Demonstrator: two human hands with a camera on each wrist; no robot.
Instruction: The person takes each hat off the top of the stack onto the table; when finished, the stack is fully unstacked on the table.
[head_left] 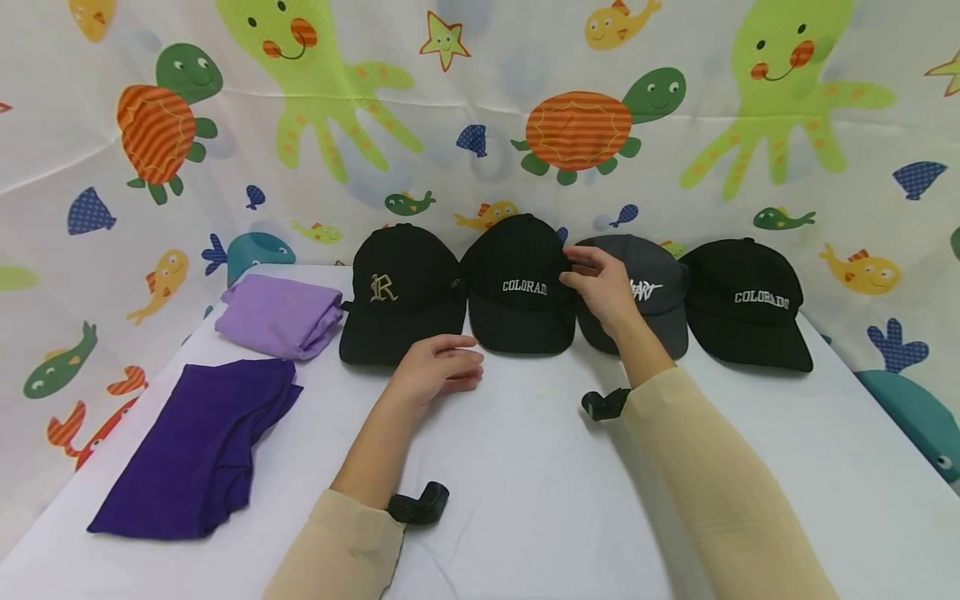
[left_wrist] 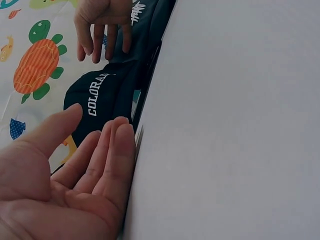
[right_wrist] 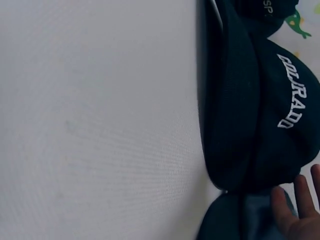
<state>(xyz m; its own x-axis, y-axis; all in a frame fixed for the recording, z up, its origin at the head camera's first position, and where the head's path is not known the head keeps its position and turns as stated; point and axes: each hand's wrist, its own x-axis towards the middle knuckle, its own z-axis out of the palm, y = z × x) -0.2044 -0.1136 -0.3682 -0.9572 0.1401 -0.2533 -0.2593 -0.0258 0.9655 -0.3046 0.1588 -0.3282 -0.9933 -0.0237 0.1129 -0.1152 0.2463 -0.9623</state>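
My right hand (head_left: pixel 603 287), relaxed and unclenched, is beside the black cap (head_left: pixel 521 287) to its left, while my left hand (head_left: pixel 435 368), equally loose, is near another cap (head_left: pixel 397 308).

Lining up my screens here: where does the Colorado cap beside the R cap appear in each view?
Head: the Colorado cap is near centre, slightly right.
Left wrist: the Colorado cap is left of centre.
Right wrist: the Colorado cap is on the right side.
Shared landmark: the right hand, close to it in all three.
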